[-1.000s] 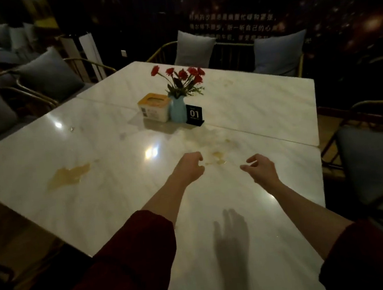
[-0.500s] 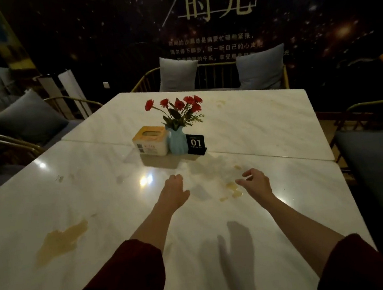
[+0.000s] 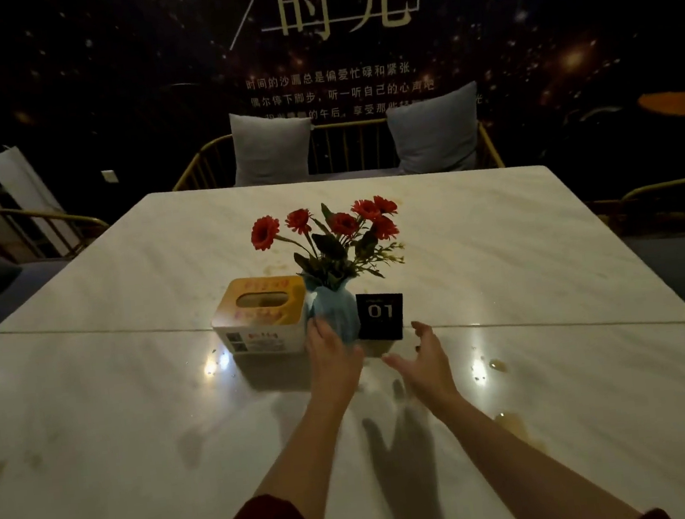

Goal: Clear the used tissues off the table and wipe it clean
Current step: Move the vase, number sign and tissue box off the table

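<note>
Hovering over the white marble worktop [image 3: 117,434], both hands are empty. The left hand [image 3: 335,360] has loosely straight fingers against the left side of the blue vase [image 3: 339,319]; actual contact cannot be told. The right hand [image 3: 427,360] is spread wide, palm inward, just in front of the black 01 sign [image 3: 380,317]. A yellow tissue box [image 3: 259,311] stands just left of the vase, which holds red flowers [image 3: 343,223]. Yellowish spills [image 3: 515,425] lie on the worktop right of the right forearm. 2 grey cushions [image 3: 272,147] sit beyond.
</note>
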